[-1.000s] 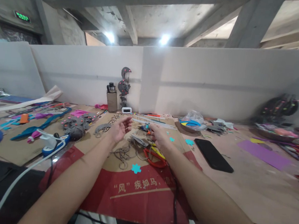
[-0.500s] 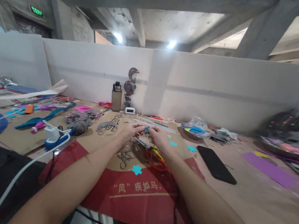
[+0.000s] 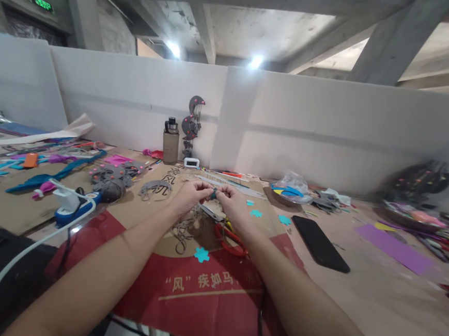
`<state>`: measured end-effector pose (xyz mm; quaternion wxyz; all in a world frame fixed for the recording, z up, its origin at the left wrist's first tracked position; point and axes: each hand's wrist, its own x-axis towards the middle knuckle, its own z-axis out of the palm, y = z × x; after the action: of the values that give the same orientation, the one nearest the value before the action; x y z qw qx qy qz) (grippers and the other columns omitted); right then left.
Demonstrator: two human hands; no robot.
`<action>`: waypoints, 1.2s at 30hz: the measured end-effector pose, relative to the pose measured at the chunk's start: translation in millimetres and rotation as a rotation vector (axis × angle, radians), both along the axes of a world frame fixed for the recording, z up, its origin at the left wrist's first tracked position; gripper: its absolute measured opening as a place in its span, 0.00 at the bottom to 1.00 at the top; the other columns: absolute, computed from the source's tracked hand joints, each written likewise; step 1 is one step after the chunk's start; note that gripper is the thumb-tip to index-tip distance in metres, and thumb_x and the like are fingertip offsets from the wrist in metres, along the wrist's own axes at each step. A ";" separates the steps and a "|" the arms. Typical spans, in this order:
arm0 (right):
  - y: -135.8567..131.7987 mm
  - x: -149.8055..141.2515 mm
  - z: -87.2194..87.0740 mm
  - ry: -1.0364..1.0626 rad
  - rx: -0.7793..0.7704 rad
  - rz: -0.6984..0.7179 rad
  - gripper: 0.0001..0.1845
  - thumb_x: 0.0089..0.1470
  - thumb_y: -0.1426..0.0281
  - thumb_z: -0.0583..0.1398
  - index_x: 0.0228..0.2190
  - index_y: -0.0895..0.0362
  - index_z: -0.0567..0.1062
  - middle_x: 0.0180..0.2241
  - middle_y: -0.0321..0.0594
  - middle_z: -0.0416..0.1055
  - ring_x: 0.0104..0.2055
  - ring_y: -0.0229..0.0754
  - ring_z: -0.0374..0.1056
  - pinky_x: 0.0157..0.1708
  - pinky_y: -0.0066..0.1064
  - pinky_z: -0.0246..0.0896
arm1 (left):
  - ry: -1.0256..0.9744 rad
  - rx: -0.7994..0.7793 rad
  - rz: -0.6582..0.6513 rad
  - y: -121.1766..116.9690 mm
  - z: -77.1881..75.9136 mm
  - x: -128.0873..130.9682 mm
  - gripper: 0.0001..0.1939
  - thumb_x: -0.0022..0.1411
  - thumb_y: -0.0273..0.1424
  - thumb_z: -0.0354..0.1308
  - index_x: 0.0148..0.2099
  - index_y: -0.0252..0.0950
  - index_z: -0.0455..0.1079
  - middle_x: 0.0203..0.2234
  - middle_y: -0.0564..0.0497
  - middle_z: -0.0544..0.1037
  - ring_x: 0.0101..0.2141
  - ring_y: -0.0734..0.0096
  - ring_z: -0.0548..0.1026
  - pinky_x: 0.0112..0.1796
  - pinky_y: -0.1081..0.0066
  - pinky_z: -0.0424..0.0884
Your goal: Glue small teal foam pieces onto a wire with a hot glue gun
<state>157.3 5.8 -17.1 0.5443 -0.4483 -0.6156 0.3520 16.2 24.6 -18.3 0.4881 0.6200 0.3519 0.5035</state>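
Note:
My left hand (image 3: pixel 190 196) and my right hand (image 3: pixel 232 204) meet over the cardboard, fingers pinched together. Between their fingertips is a small teal piece (image 3: pixel 214 193), mostly hidden, its exact shape too small to make out. Just below the hands lie red-handled scissors (image 3: pixel 231 240) and a tangle of grey cord (image 3: pixel 182 232). A bright turquoise flower-shaped cutout (image 3: pixel 201 255) rests nearer to me on the red print. More turquoise cutouts (image 3: pixel 256 213) are scattered right of my right hand.
A black phone (image 3: pixel 320 244) lies to the right, beside a purple sheet (image 3: pixel 395 247). At the left are a blue power strip (image 3: pixel 77 209) with a white cable and grey felt pieces (image 3: pixel 115 177). A bottle (image 3: pixel 171 142) and small white clock (image 3: pixel 191 163) stand at the back.
My fingertips have drawn closer together around the small teal piece, covering more of it. The whole view has shifted slightly, so things appear a little further left.

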 end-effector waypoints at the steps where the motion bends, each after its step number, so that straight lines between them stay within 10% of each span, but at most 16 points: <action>1: -0.5 -0.2 0.1 -0.007 0.000 0.002 0.07 0.43 0.65 0.57 0.21 0.56 0.67 0.15 0.28 0.57 0.17 0.31 0.49 0.19 0.26 0.44 | -0.001 0.001 0.001 0.5 -0.4 -0.1 0.10 0.48 0.34 0.60 0.31 0.31 0.70 0.19 0.55 0.69 0.20 0.80 0.63 0.23 0.76 0.57; 16: 8.3 3.7 -8.6 0.222 -0.037 0.247 0.19 0.41 0.66 0.61 0.37 0.53 0.64 0.28 0.29 0.56 0.24 0.31 0.53 0.21 0.24 0.50 | -0.229 -0.315 0.014 3.0 3.6 -1.6 0.07 0.44 0.31 0.59 0.25 0.33 0.64 0.16 0.56 0.65 0.18 0.81 0.61 0.19 0.78 0.55; 24: -0.4 9.1 -1.5 -0.328 0.376 -0.196 0.10 0.49 0.68 0.56 0.36 0.55 0.70 0.39 0.42 0.64 0.42 0.44 0.59 0.42 0.36 0.55 | -0.029 -0.178 0.118 6.6 -2.1 -3.3 0.10 0.46 0.35 0.60 0.23 0.33 0.65 0.16 0.56 0.65 0.18 0.80 0.61 0.18 0.78 0.53; 36: -7.1 4.4 -5.9 -0.769 0.539 -0.392 0.04 0.50 0.69 0.59 0.31 0.53 0.74 0.38 0.42 0.68 0.44 0.48 0.57 0.42 0.40 0.44 | 0.202 -0.076 0.163 -1.2 -1.6 1.7 0.09 0.47 0.35 0.57 0.26 0.33 0.68 0.19 0.54 0.68 0.21 0.77 0.63 0.22 0.76 0.56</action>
<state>161.7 -1.4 -23.0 0.4302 -0.4961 -0.7448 -0.1186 17.9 23.4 -19.9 0.4307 0.6180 0.4673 0.4627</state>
